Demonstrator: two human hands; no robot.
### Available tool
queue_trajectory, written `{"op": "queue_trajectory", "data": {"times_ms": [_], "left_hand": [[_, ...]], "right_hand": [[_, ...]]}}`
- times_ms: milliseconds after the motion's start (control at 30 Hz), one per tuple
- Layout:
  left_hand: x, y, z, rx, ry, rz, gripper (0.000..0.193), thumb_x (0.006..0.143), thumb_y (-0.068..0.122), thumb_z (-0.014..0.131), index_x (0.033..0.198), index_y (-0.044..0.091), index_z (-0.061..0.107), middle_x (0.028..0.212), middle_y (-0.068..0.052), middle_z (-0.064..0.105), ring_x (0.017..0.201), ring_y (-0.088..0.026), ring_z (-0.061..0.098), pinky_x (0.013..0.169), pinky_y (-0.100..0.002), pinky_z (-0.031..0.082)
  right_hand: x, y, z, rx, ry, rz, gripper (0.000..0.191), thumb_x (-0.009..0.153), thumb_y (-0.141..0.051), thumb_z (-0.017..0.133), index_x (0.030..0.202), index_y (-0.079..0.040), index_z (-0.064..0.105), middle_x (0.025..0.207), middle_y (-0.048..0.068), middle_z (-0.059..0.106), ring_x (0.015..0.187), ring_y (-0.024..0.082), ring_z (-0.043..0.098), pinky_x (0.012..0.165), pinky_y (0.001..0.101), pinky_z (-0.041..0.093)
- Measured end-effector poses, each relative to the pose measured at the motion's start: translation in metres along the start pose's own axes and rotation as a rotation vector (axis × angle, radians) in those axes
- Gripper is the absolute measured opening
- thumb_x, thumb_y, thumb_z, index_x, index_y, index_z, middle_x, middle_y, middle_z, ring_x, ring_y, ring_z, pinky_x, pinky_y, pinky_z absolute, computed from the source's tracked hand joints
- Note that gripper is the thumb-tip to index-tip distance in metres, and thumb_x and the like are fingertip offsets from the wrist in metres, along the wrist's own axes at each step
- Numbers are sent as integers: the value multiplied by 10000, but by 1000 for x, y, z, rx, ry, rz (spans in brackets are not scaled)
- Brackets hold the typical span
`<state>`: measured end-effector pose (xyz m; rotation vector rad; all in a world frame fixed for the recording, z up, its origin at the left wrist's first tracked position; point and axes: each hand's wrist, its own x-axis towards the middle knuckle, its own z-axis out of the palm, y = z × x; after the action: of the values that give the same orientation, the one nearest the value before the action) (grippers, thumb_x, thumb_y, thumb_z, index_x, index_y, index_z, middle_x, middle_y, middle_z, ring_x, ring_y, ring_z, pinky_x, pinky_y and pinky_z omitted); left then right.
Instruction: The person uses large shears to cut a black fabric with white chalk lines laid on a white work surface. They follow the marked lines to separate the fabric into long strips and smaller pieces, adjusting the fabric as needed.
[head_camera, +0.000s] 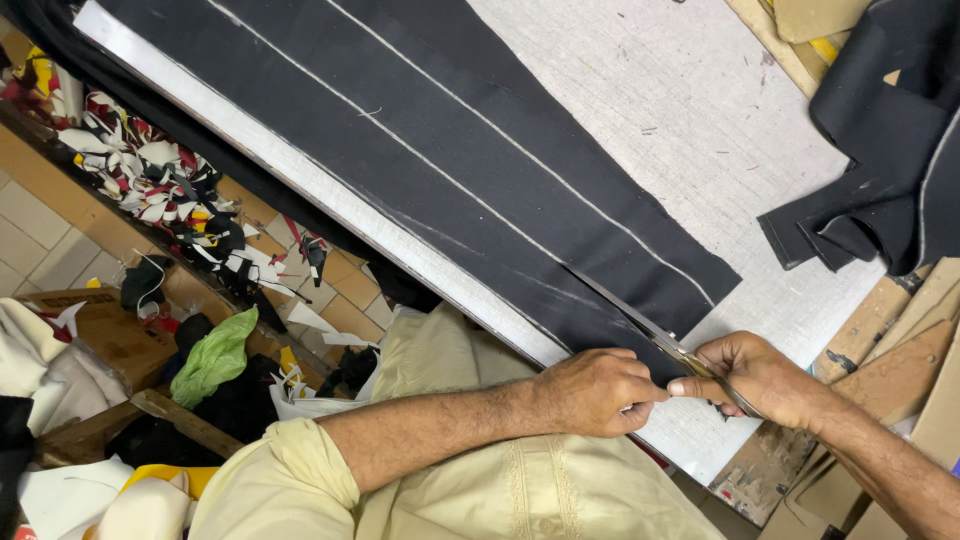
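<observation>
Black cloth (470, 150): long strip, laid flat and slanting across the grey table (700, 110); white chalk lines run along its length; near end lies under the hands at the table's edge.

Scissors (690, 362): brass-coloured handles, blades pointing up along a chalk line into the near end of the cloth.

Right hand (755, 378): fingers curled and closed through the scissors' handles.

Left hand (595, 392): resting on the near end of the cloth just beside the right hand, fingers bent and pinched together on the cloth's edge.

Dark cloth pile (890, 150): folded, at the far right of the table, well apart from the strip.

Cardboard pieces (900, 370): stacked right of the hands.

Floor, left: scraps (170, 190) of white, red and black cloth; a green bag (215, 355)
</observation>
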<state>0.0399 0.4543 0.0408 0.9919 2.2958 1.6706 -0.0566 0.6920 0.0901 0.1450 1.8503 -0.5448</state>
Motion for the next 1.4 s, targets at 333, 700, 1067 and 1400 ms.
{"op": "queue_trajectory", "data": {"times_ms": [333,700,1067,1400], "left_hand": [[-6,-11,-3,-173,-55,-37,235,958,201,671,1152,101,758,983,-66,760,991,-208,718,960,-349,595],[-9,-34,-5,-337,-163,-145,275,918,177,699,1177,102,753,948,-52,769,860,-141,754,834,-284,643],[-1,-47,-10,-302,-251,-144,300,903,181,716,1181,73,741,899,-63,742,872,-132,713,817,-288,615],[-1,-52,-16,-360,-260,-136,317,891,152,716,1187,37,720,886,-63,780,831,-137,758,817,-288,627]], "right_hand": [[15,-32,6,-60,54,-99,396,759,-427,862,655,-71,723,486,-4,481,451,121,411,446,306,324],[22,-67,3,-70,-13,-92,376,739,-422,854,618,-94,716,457,22,531,420,124,467,440,312,342],[28,-116,15,-42,7,-100,445,769,-410,832,570,-51,661,433,36,526,399,148,449,421,329,339],[44,-157,26,-43,45,-125,404,778,-432,834,634,-91,671,490,-5,458,462,113,433,466,302,364]]}}
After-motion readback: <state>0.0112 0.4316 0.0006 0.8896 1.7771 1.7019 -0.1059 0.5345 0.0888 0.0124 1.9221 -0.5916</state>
